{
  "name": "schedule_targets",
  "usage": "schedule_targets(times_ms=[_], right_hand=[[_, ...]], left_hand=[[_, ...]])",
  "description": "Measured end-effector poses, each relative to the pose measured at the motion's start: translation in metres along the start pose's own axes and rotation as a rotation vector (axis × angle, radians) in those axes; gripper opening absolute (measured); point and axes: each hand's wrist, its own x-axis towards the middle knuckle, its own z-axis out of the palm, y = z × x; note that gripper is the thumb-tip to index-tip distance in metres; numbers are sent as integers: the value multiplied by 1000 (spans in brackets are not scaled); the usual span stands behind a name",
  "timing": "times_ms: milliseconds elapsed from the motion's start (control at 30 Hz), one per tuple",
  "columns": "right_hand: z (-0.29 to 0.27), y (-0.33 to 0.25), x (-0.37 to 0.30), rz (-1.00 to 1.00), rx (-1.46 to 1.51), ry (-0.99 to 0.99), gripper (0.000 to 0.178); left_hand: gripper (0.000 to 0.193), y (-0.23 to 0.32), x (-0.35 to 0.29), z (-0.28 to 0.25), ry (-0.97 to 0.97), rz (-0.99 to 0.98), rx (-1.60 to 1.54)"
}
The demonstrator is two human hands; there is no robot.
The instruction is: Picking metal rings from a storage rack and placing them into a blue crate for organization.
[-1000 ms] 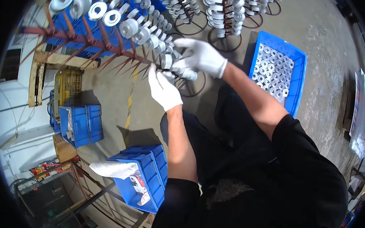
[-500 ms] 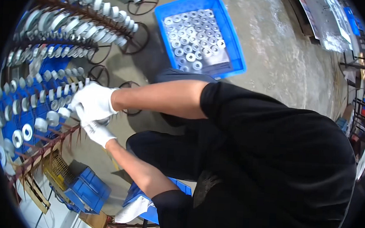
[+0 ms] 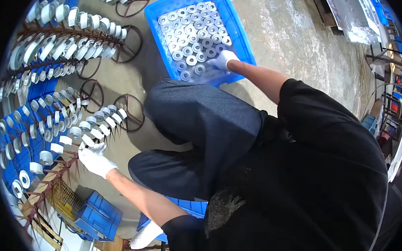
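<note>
My left hand [image 3: 96, 161], in a white glove, is at the nearest spiked rack [image 3: 58, 177]. Its fingers are curled about the rack's stem, just below a white ring-shaped part [image 3: 88, 140] on a spike; the fingertips are partly hidden. My right hand [image 3: 223, 61], also gloved in white, reaches into a blue crate [image 3: 241, 41], its fingers stretched out over the metal rings [image 3: 191, 60] there. No ring shows lifted in it. The rings lie flat, side by side, each with a centre hole.
More spiked racks carry rows of pale ring parts [image 3: 55, 49] at the left, with round wheel-like bases [image 3: 129, 43] on the floor. Below them stand a yellow basket [image 3: 67, 196] and a blue bin [image 3: 98, 215]. Sheet material [image 3: 354, 20] lies at the far right.
My right hand has left the rack and moved right, into the blue crate. My left hand has stayed by the rack. The view has shifted, and more white parts show along the near rack.
</note>
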Motion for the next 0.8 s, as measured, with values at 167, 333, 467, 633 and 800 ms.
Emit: schedule_targets(times_ms=[167, 333, 467, 633, 800], right_hand=[[25, 3, 11, -18, 17, 5, 53], [17, 21, 11, -72, 194, 63, 48], [5, 22, 1, -89, 213, 86, 45], [-9, 15, -15, -117, 110, 101, 43], [-7, 22, -6, -143, 100, 147, 46]], left_hand=[[26, 5, -4, 5, 6, -14, -29], [29, 2, -1, 1, 9, -17, -42], [31, 0, -1, -1, 3, -23, -57], [33, 7, -8, 4, 10, -40, -35], [35, 16, -31, 20, 76, -5, 19]])
